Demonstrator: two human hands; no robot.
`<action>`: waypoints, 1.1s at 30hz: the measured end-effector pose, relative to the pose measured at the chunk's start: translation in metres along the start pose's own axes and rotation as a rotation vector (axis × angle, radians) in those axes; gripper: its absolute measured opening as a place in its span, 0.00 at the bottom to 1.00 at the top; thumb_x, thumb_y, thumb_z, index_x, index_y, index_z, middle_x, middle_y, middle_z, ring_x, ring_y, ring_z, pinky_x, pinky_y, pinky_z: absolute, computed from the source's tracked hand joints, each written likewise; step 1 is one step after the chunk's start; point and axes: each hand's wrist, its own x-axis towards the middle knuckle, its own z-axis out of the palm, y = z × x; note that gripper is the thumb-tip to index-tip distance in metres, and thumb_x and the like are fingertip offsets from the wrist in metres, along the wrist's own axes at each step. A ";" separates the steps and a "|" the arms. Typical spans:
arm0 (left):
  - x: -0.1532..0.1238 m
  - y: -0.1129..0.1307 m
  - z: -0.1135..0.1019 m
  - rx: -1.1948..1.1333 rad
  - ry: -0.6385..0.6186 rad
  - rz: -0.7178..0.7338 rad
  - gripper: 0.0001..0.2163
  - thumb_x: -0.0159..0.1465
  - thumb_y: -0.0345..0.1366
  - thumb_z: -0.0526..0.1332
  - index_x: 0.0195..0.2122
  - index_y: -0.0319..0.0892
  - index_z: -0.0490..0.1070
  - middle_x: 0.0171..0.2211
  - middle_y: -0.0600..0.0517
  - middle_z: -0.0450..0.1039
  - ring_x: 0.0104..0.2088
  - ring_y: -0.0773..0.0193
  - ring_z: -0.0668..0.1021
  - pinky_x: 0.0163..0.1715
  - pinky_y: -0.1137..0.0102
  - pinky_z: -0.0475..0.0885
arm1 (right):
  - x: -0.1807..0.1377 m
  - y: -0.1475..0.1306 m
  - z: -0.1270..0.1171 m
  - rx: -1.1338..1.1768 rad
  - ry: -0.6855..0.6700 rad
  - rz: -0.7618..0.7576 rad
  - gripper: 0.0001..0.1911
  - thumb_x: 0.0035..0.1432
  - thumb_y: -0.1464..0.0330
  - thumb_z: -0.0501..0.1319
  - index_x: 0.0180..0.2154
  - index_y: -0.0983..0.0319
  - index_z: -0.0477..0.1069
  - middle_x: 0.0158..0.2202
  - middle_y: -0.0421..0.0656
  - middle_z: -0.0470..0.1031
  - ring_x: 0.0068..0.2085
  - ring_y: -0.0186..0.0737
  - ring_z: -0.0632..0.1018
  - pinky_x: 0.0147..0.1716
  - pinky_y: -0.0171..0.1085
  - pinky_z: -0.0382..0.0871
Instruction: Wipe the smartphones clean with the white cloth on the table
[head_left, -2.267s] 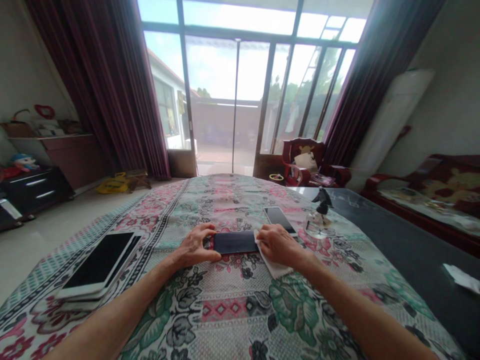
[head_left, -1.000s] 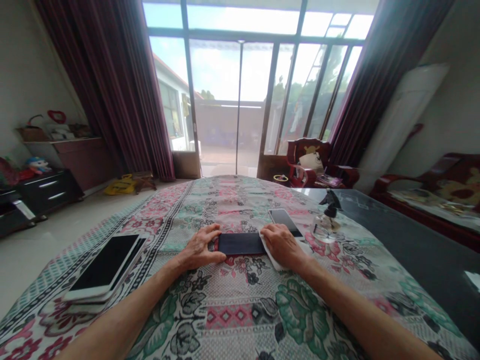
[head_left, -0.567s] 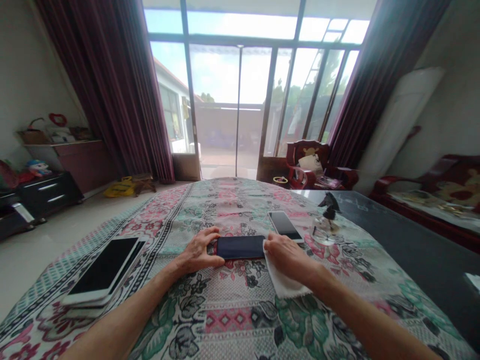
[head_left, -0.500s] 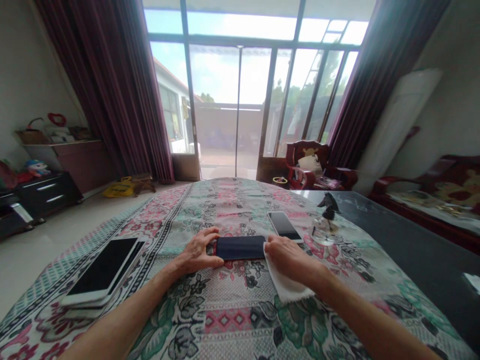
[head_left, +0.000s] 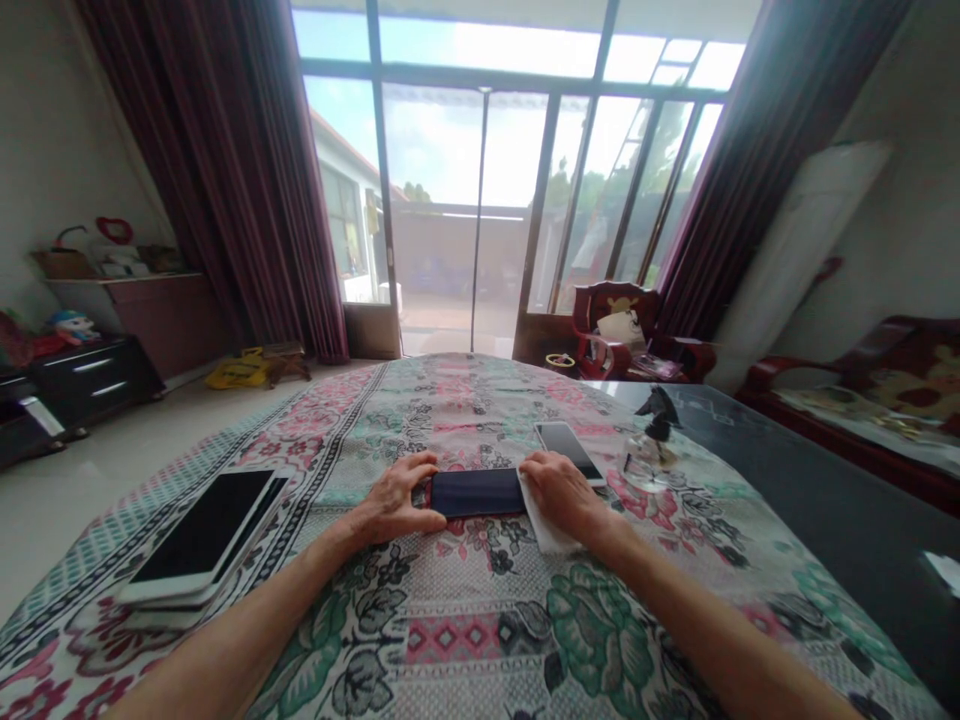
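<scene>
A dark phone (head_left: 475, 492) lies flat and sideways on the floral tablecloth (head_left: 480, 630). My left hand (head_left: 394, 500) grips its left end between thumb and fingers. My right hand (head_left: 562, 490) presses a white cloth (head_left: 541, 530) against the phone's right end, fingers curled over the cloth. Just beyond my right hand lies a second phone (head_left: 564, 447), screen up.
Two stacked tablets (head_left: 204, 535) lie at the left of the table. A small clear spray bottle with a black top (head_left: 651, 440) stands to the right. The uncovered dark glass tabletop (head_left: 825, 520) extends right. Chairs, a sofa and glass doors lie beyond.
My right hand with the cloth has slid back up onto the phone's right end after drawing toward me. My left hand keeps its hold on the phone.
</scene>
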 end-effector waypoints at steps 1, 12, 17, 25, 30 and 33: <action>0.000 0.001 0.000 0.001 0.000 0.000 0.27 0.47 0.45 0.69 0.48 0.42 0.71 0.59 0.43 0.64 0.59 0.45 0.67 0.59 0.55 0.62 | 0.001 0.000 0.002 -0.005 0.010 0.003 0.12 0.63 0.75 0.52 0.38 0.63 0.74 0.41 0.46 0.76 0.43 0.41 0.74 0.43 0.35 0.60; 0.000 0.003 -0.003 -0.012 0.005 0.006 0.26 0.48 0.46 0.68 0.47 0.44 0.71 0.58 0.45 0.65 0.57 0.46 0.68 0.57 0.54 0.64 | -0.012 -0.026 -0.019 -0.119 -0.162 0.045 0.15 0.62 0.77 0.49 0.37 0.65 0.75 0.38 0.50 0.75 0.38 0.41 0.74 0.38 0.35 0.60; 0.000 0.001 -0.002 -0.009 0.008 -0.003 0.27 0.47 0.47 0.69 0.47 0.43 0.71 0.58 0.44 0.65 0.58 0.46 0.68 0.58 0.55 0.64 | -0.022 -0.026 -0.029 -0.082 -0.166 0.013 0.14 0.60 0.78 0.50 0.33 0.65 0.73 0.36 0.49 0.75 0.34 0.38 0.73 0.33 0.34 0.58; 0.000 0.000 -0.002 -0.042 0.008 0.003 0.27 0.46 0.46 0.70 0.47 0.44 0.72 0.57 0.46 0.66 0.57 0.47 0.68 0.58 0.57 0.63 | -0.024 -0.009 -0.031 0.143 -0.150 -0.095 0.12 0.54 0.78 0.53 0.26 0.62 0.73 0.34 0.45 0.76 0.32 0.36 0.73 0.33 0.33 0.60; 0.001 -0.006 0.001 -0.051 0.017 0.022 0.28 0.45 0.45 0.72 0.47 0.43 0.72 0.57 0.46 0.66 0.57 0.48 0.69 0.58 0.58 0.63 | -0.022 -0.016 -0.028 0.187 -0.131 -0.204 0.13 0.57 0.77 0.54 0.28 0.62 0.76 0.36 0.45 0.76 0.35 0.37 0.74 0.36 0.33 0.63; 0.001 -0.006 0.001 -0.046 0.016 0.023 0.29 0.44 0.46 0.72 0.47 0.44 0.72 0.56 0.47 0.66 0.57 0.48 0.69 0.58 0.58 0.64 | -0.020 -0.026 -0.022 0.183 -0.093 -0.274 0.13 0.59 0.76 0.54 0.29 0.62 0.76 0.37 0.45 0.76 0.36 0.36 0.74 0.38 0.34 0.63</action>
